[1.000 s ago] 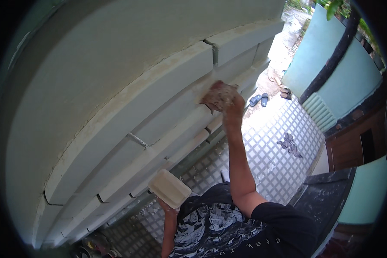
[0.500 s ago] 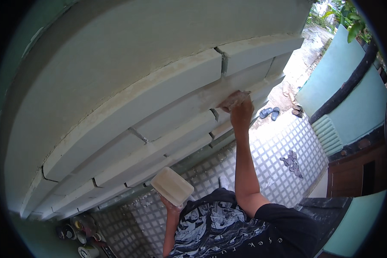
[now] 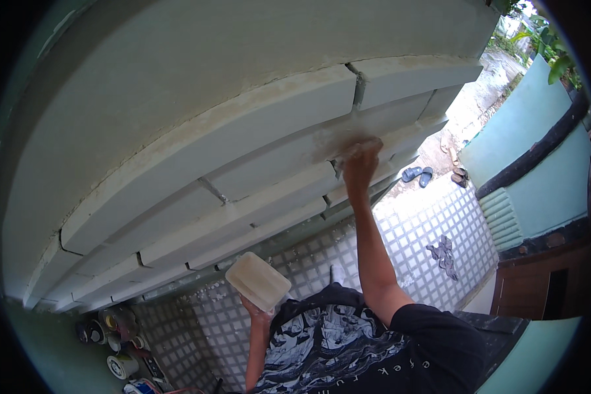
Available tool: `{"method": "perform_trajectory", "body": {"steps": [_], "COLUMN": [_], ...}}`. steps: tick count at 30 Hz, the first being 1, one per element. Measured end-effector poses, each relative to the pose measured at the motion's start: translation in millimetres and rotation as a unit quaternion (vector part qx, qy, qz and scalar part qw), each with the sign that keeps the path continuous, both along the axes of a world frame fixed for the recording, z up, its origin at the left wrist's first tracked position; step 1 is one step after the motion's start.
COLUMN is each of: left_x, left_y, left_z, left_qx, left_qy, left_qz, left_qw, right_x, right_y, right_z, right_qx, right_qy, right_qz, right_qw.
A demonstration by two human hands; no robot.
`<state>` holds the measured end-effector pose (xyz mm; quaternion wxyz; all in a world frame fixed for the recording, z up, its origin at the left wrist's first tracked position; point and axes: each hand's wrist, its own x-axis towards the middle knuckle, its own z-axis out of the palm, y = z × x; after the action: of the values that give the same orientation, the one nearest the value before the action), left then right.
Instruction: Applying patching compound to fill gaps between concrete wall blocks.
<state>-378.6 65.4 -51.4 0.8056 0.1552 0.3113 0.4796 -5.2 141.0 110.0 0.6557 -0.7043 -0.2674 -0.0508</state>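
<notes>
My left hand [image 3: 256, 310] grips a pale, rectangular plastic container [image 3: 258, 281] from below, low in the picture near my shirt. My right hand [image 3: 362, 161] is up against the white wall's [image 3: 269, 148] stepped blocks, fingers closed on a crumpled reddish-brown pad [image 3: 348, 148] that is smeared by motion. A brownish smudge or blur surrounds it on the block face. Dark gaps and notches [image 3: 213, 190] run between the blocks, and a thin crack follows the top ledge.
Below is a checked tile floor [image 3: 433, 217] with a crumpled cloth [image 3: 445, 256], slippers [image 3: 417, 176] and sandals. Cans and buckets [image 3: 121, 364] stand at lower left. At right are a mint wall [image 3: 532, 151] with a black pipe, a brown door [image 3: 525, 289], plants and a bright outdoor path.
My right hand has shifted right, then back left along the block face with the pad. The view has turned slightly, showing more buckets at lower left. My left hand still holds the container.
</notes>
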Motion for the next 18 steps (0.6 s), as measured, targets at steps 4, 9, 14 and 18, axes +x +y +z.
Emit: {"method": "perform_trajectory", "body": {"steps": [4,9,14,18], "left_x": [-5,-17,-12,-12], "left_y": [0,-4,-7,-4], "left_z": [-6,-23,-14,-7], "left_qx": [-0.009,-0.030,-0.014,-0.013], "left_qy": [0.001,-0.003,0.008,-0.010], "left_qz": [-0.009,0.003,0.008,0.019], "left_qw": [1.000,1.000,1.000,1.000], "right_x": [22,16,32,26], "right_y": [7,-4,23,-6], "right_z": [-19,-21,-24,-7], "right_qx": [0.004,0.026,0.036,0.134], "right_qy": [-0.076,-0.145,-0.331,-0.178], "right_qz": [-0.063,-0.050,-0.192,-0.056], "right_qw": [0.995,0.988,0.923,0.973]}}
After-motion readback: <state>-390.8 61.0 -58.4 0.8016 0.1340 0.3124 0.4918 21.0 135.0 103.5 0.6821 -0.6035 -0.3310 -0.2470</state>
